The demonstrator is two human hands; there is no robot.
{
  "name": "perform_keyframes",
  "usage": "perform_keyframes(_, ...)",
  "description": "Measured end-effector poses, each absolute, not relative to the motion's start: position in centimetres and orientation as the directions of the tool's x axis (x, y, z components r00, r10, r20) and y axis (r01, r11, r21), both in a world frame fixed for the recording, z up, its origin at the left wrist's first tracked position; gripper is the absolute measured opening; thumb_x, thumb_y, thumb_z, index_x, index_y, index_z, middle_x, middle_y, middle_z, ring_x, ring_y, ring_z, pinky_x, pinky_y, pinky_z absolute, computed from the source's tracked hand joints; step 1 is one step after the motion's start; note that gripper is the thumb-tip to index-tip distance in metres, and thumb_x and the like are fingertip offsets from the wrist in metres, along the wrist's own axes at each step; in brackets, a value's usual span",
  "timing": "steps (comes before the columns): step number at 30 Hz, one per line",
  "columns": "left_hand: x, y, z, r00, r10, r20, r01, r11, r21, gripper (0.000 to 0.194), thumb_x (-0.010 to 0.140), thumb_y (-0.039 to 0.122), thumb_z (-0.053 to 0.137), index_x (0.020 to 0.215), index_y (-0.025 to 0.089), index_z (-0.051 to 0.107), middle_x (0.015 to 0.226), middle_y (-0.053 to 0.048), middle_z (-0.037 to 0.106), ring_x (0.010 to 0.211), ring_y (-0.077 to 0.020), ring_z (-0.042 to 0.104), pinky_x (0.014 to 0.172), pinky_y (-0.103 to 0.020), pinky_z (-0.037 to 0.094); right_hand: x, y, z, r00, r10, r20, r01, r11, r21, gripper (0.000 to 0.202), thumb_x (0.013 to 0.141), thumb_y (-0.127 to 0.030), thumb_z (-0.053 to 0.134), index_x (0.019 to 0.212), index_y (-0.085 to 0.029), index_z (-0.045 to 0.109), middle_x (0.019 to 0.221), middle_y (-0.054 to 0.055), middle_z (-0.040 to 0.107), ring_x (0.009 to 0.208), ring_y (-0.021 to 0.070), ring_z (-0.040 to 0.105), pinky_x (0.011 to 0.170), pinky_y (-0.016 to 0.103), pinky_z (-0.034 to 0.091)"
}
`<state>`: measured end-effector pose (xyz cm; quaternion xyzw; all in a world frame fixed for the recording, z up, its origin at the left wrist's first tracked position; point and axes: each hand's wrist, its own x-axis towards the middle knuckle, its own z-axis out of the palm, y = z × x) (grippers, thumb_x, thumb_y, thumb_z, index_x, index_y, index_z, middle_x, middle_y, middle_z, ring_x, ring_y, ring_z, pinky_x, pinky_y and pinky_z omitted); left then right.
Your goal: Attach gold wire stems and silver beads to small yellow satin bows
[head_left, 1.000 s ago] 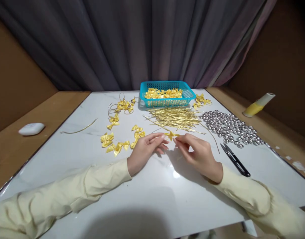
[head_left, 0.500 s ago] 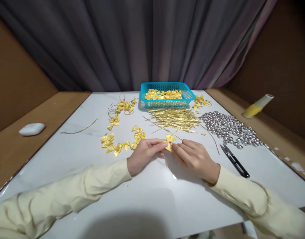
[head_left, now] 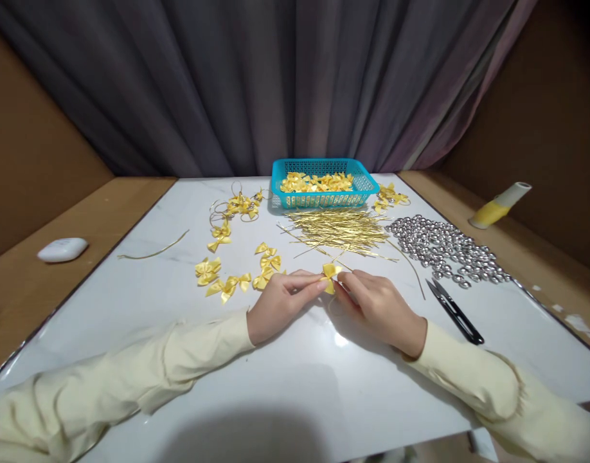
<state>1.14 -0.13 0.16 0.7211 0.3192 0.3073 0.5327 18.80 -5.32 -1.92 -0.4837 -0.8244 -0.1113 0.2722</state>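
Note:
A yellow satin bow (head_left: 330, 273) is held up between my two hands, over the middle of the table. My left hand (head_left: 288, 299) pinches its left side between thumb and fingers. My right hand (head_left: 375, 305) is closed at the bow's right edge; its fingertips meet there, and whether they grip the bow or a cord behind it is hard to see. A thin pale loop of cord hangs faintly below the bow. Several loose yellow bows (head_left: 227, 286) lie left of my left hand. Behind the hands is a pile of gold cord pieces (head_left: 340, 228).
A blue basket (head_left: 324, 202) of yellow bows stands at the back. Silver beads (head_left: 444, 247) are heaped at right, with black thread snips (head_left: 454, 312) in front. A yellow thread cone (head_left: 500, 206) and a white object (head_left: 62, 249) sit on the side ledges. Bows with cord loops (head_left: 241, 206) lie back left.
The bow has tilted and shifted slightly right. My right fingers have come up against its right edge, and a thin cord loop now shows below it.

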Motion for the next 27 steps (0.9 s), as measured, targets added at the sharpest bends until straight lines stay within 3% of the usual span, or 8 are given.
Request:
perform_keyframes(9, 1.2, 0.1, -0.5, 0.622, 0.737, 0.266, 0.137, -0.437, 0.889, 0.02, 0.082, 0.022, 0.054, 0.084, 0.016, 0.073, 0.083, -0.008, 0.069, 0.091, -0.0201, 0.052, 0.085, -0.035, 0.044, 18.9, -5.2, -2.1, -0.439, 0.757, 0.484, 0.804, 0.571, -0.164, 0.019, 0.088, -0.011, 0.031, 0.075, -0.017, 0.045, 0.061, 0.002, 0.048, 0.054, 0.0139, 0.041, 0.051, 0.025, 0.032)
perform_keyframes(14, 1.2, -0.1, -0.2, 0.638, 0.716, 0.283, 0.143, -0.471, 0.87, 0.021, 0.083, 0.023, 0.052, 0.082, 0.018, 0.073, 0.087, -0.007, 0.07, 0.093, -0.0209, 0.051, 0.087, -0.038, 0.043, 18.4, -5.5, -2.3, -0.345, 0.815, 0.465, 0.752, 0.537, -0.383, 0.018, 0.088, -0.013, 0.033, 0.073, -0.019, 0.041, 0.06, 0.0, 0.048, 0.051, 0.0117, 0.041, 0.05, 0.022, 0.032)
perform_keyframes(19, 1.2, -0.2, -0.1, 0.623, 0.721, 0.303, 0.113, -0.467, 0.877, 0.02, 0.083, 0.023, 0.053, 0.087, 0.021, 0.072, 0.088, -0.006, 0.07, 0.094, -0.0202, 0.052, 0.089, -0.038, 0.041, 17.9, -5.7, -1.6, -0.199, 0.912, 0.358, 0.652, 0.396, -0.646, 0.017, 0.089, -0.019, 0.038, 0.076, -0.018, 0.047, 0.059, -0.002, 0.053, 0.047, 0.0086, 0.045, 0.048, 0.02, 0.034)
perform_keyframes(22, 1.1, -0.1, -0.1, 0.582, 0.776, 0.245, 0.137, -0.39, 0.911, 0.019, 0.082, 0.025, 0.055, 0.086, 0.02, 0.072, 0.09, -0.006, 0.069, 0.096, -0.0197, 0.052, 0.089, -0.035, 0.041, 17.9, -5.6, -1.2, -0.202, 0.93, 0.307, 0.649, 0.362, -0.669, 0.018, 0.089, -0.02, 0.039, 0.076, -0.018, 0.051, 0.061, -0.002, 0.055, 0.05, 0.0087, 0.047, 0.05, 0.02, 0.035)
perform_keyframes(27, 1.1, 0.2, 0.1, 0.584, 0.805, 0.106, 0.138, -0.227, 0.964, 0.019, 0.08, 0.029, 0.057, 0.081, 0.018, 0.073, 0.094, -0.007, 0.068, 0.1, -0.0197, 0.054, 0.09, -0.032, 0.042, 18.1, -5.6, -1.4, -0.258, 0.918, 0.303, 0.697, 0.393, -0.599, 0.018, 0.087, -0.016, 0.038, 0.071, -0.017, 0.048, 0.053, -0.004, 0.047, 0.043, 0.0084, 0.039, 0.046, 0.021, 0.03)
